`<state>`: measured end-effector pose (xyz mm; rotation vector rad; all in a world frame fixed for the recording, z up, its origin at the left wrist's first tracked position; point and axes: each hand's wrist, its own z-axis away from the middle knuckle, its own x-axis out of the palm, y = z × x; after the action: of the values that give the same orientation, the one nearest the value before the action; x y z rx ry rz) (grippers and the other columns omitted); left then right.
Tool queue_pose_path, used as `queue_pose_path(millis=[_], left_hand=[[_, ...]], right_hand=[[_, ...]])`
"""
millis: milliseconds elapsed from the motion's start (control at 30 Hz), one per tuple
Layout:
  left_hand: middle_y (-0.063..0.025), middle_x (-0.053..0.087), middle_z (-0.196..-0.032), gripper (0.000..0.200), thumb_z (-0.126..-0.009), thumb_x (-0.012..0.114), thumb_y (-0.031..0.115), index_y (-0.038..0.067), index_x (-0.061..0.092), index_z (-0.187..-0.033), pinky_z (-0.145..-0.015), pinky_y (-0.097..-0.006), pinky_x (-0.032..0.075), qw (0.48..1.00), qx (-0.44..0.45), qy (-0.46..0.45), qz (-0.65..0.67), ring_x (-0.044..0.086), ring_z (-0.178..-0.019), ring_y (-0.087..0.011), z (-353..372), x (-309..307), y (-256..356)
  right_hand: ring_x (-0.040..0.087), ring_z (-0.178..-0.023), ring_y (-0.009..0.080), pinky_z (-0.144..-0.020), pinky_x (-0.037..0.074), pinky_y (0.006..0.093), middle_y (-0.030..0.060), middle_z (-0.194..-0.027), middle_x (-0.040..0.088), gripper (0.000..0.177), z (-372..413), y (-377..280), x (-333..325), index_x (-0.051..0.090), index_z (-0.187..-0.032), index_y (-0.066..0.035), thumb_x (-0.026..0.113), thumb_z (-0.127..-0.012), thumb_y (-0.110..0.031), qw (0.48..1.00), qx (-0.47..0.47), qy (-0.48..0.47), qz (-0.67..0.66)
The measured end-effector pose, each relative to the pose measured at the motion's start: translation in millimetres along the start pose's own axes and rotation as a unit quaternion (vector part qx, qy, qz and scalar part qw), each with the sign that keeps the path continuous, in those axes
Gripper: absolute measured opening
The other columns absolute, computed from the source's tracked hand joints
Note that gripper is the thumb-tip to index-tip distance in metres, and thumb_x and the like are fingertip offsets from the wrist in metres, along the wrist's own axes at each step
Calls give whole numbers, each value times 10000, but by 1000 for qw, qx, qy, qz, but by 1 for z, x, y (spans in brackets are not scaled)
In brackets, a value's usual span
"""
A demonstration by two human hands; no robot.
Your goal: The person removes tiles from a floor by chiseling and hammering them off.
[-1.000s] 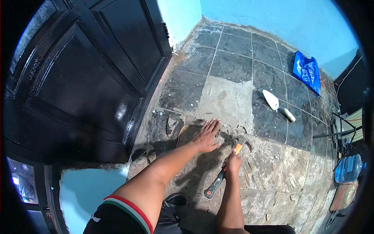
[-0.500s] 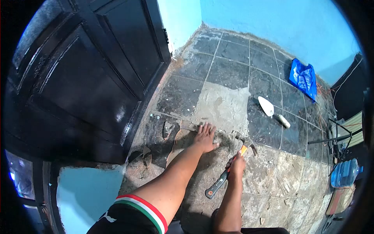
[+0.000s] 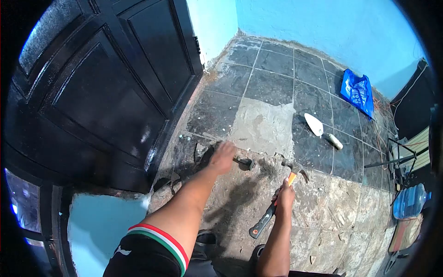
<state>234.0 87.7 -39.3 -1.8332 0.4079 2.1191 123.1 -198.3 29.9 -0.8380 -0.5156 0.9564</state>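
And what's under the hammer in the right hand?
Rough, tile-free floor shows around the handle of the hammer. The strip directly beneath the hammer and the right hand is covered, so I can't tell what's there.

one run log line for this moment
right hand: grips hammer | left hand: blurred, hold unclear | trowel: lying on dark tiles | blue bag: near wall

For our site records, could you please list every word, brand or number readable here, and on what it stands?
No text is clearly readable.
Crumpled blue plastic bag: white lettering, too blurred to read.
Black fabric sleeve: white emblem, no readable word.
Black-and-orange claw hammer: no legible marking.
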Motion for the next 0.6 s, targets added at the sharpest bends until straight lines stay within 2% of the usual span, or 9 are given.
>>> queue_pose_path(millis=[67, 167, 267, 300, 400, 500, 600], left_hand=[[-215, 345, -1606, 693, -871, 563, 115, -35, 374, -1521, -1281, -454, 166, 993, -110, 10, 42, 264, -1527, -362, 3, 12, -28], [-196, 349, -1604, 731, -844, 623, 132, -15, 387, -1520, -1262, -463, 208, 980, -153, -2, 127, 285, -1515, -356, 20, 8, -53], [-170, 358, -1593, 782, -803, 688, 131, 11, 399, -1520, -1236, -474, 255, 987, -105, -19, 118, 316, -1493, -346, 26, 5, -69], [-152, 371, -1578, 807, -785, 714, 117, 55, 403, -1528, -1220, -470, 281, 986, -113, -31, 122, 335, -1477, -335, 26, 0, -69], [-140, 364, -1584, 804, -785, 724, 124, 93, 415, -1527, -1213, -462, 295, 982, -124, -61, 132, 335, -1477, -333, 21, -13, -73], [-136, 414, -1526, 757, -802, 734, 182, 120, 453, -1503, -1183, -464, 331, 983, -104, -34, 151, 379, -1435, -329, 25, -5, -82], [-133, 466, -1444, 684, -832, 727, 266, 121, 500, -1460, -1140, -475, 367, 986, -103, -42, 125, 425, -1378, -324, 37, -25, -81]], right_hand=[[475, -360, 174, -344, 385, 334, 25, -538, 462, 387, 2, 1, -1, 457, -838, -98, 557, -1040, -412, 1000, 7, 10, 17], [485, -363, 174, -345, 384, 332, 26, -538, 464, 391, 1, 4, -2, 463, -844, -92, 570, -1035, -416, 999, 3, 13, 51], [493, -368, 172, -348, 385, 330, 26, -543, 476, 387, -4, 9, -6, 487, -869, -77, 599, -1024, -413, 996, 14, -2, 86], [495, -369, 171, -349, 387, 331, 26, -544, 478, 382, -6, 10, -7, 493, -872, -76, 608, -1021, -409, 994, 18, -8, 105], [507, -379, 166, -362, 401, 325, 24, -551, 495, 358, -7, 14, -11, 531, -878, -64, 665, -996, -374, 990, 23, -7, 137], [535, -402, 164, -381, 416, 321, 26, -566, 513, 334, -19, 37, -19, 562, -905, -48, 694, -974, -347, 982, 10, 9, 190], [550, -415, 176, -393, 419, 332, 31, -583, 531, 330, -32, 57, -23, 556, -906, -52, 701, -965, -342, 974, 18, 26, 225]])
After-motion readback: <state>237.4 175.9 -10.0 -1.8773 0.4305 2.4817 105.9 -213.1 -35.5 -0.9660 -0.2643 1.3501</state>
